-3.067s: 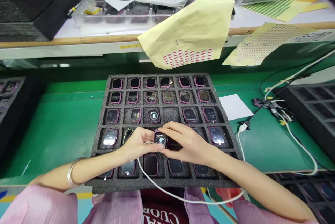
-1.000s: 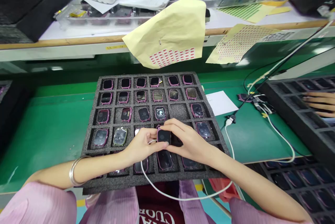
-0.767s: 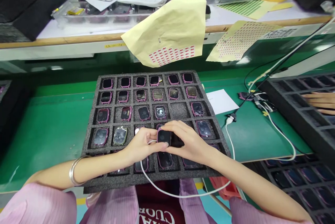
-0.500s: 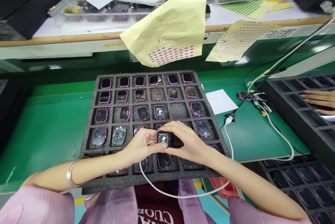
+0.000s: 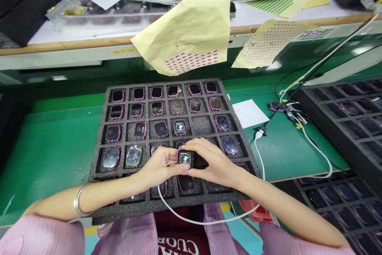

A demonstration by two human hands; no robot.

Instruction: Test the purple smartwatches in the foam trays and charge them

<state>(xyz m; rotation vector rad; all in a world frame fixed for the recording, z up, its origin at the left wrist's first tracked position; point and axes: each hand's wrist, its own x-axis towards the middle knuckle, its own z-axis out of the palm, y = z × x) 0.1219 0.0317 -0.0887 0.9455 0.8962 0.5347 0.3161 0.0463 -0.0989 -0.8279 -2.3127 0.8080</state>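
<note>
Between my two hands is a smartwatch case point(image 5: 184, 158) without a strap, its dark screen lit with a watch face. My left hand point(image 5: 162, 166) pinches its left side, where a white cable point(image 5: 197, 222) runs in under the fingers. Thumb and fingers of my right hand point(image 5: 212, 163) grip its right side. Below them lies a dark foam tray point(image 5: 121, 164) with several purple-framed watch cases in its compartments. One watch point(image 5: 180, 127) just above my hands also has a lit screen. A watch with a greenish frame point(image 5: 133, 156) sits left of my left hand. My forearms hide part of the lower rows.
A shelf edge point(image 5: 98, 43) crosses behind the tray, with yellow sticker sheets point(image 5: 193, 28) hanging from it. At right are a white paper point(image 5: 250, 113), a cable connector point(image 5: 260, 131), tangled cables point(image 5: 295, 115) and another foam tray point(image 5: 328, 117). More watches fill a lower tray point(image 5: 337, 203).
The view has shifted slightly. Another person's hand over the right-hand tray has gone out of view. My hands keep the same hold on the lit watch case.
</note>
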